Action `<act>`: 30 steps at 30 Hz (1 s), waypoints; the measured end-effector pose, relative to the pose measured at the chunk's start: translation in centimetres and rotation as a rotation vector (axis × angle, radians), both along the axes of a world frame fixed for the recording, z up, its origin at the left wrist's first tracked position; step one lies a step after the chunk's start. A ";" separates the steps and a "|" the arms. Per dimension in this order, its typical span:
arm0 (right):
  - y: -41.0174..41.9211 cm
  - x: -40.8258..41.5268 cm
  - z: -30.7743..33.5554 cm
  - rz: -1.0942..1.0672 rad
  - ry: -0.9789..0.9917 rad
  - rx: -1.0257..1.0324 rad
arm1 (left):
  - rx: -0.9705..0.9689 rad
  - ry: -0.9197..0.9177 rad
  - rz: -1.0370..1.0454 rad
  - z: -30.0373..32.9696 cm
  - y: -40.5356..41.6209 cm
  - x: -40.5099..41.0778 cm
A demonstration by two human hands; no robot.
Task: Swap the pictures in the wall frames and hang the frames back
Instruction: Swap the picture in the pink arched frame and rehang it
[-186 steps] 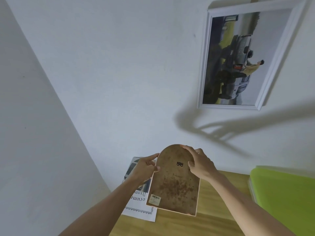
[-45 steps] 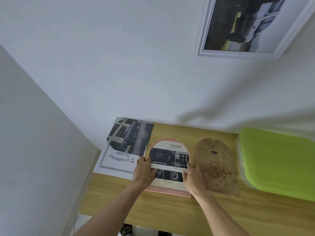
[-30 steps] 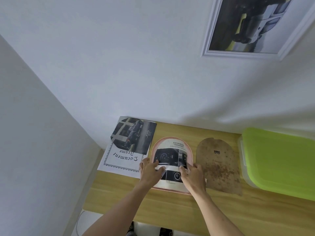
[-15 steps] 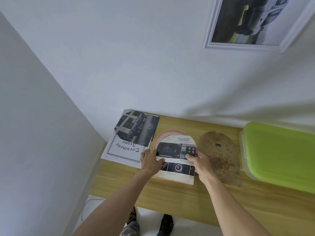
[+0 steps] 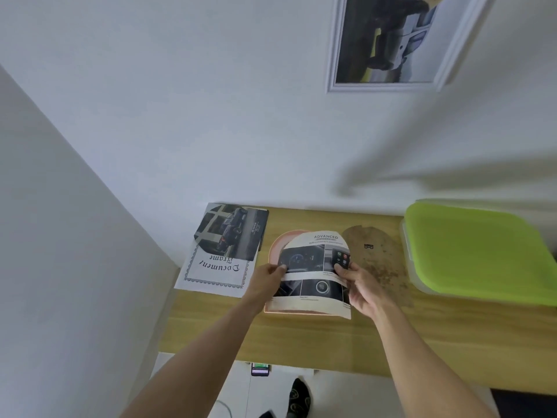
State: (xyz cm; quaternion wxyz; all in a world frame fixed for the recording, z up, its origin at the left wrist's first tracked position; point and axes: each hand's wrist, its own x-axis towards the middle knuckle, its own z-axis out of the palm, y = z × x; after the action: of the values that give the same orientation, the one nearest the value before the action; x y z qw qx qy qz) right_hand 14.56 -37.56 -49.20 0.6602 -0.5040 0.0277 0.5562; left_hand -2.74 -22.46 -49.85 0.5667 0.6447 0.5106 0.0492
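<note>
We have the arched picture (image 5: 313, 267) pinched at both side edges, left hand (image 5: 265, 279) with thumb on top at the left edge, right hand (image 5: 358, 285) with fingers (image 5: 342, 268) clamped on the right edge, and the sheet bows up between them over the pink arched frame (image 5: 278, 245) lying flat on the counter (image 5: 301, 342). Careful here: the paper is thin and already curved, so if we squeeze the two sides closer it could crease down the middle, and if we pull unevenly one corner could catch on the frame's rim and tear. The lower edge of the sheet sits just above the frame's near edge, so a low drag could snag it there. Just right of our right fingers lies the brown backing board (image 5: 376, 260), face down with its hanger showing, close enough that a wide sweep could knock it toward the green-lidded box (image 5: 476, 251) beyond. Left of our left fingers, the car picture (image 5: 233, 233) rests on the document frame sheet (image 5: 214, 273), near but not touching the pink frame; that looks like the one to go in next, we judge. Up on the wall, well above our fingers, the white frame (image 5: 331, 55) hangs with its own picture inside. Frame directly beneath, sheet in both grips.
</note>
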 end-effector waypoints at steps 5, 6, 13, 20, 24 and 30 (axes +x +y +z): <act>-3.2 -0.1 0.0 0.030 -0.358 -0.316 | -0.162 -0.130 0.087 1.0 -1.2 -0.2; -4.1 0.0 -0.1 0.030 -0.453 -0.396 | -0.170 -0.122 0.059 0.9 -1.6 0.0; -12.1 1.3 -0.1 0.039 -0.812 -0.696 | -0.181 -0.054 -0.181 0.5 -8.1 3.3; -21.0 5.4 -2.5 0.117 -0.872 -0.863 | -0.080 0.071 -0.320 -2.0 -16.4 9.1; -25.4 8.6 -4.1 0.176 -0.903 -0.947 | -0.032 0.137 -0.361 -3.8 -21.2 12.7; -28.8 12.9 -6.1 0.257 -0.991 -1.032 | 0.032 0.160 -0.333 -5.1 -25.3 17.1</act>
State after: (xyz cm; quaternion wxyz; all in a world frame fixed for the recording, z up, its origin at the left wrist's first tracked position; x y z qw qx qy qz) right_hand 27.45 -66.40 -55.34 0.2028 -0.9433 -0.0751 0.2518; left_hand 14.34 -47.74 -54.97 0.5143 0.7311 0.4394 -0.0888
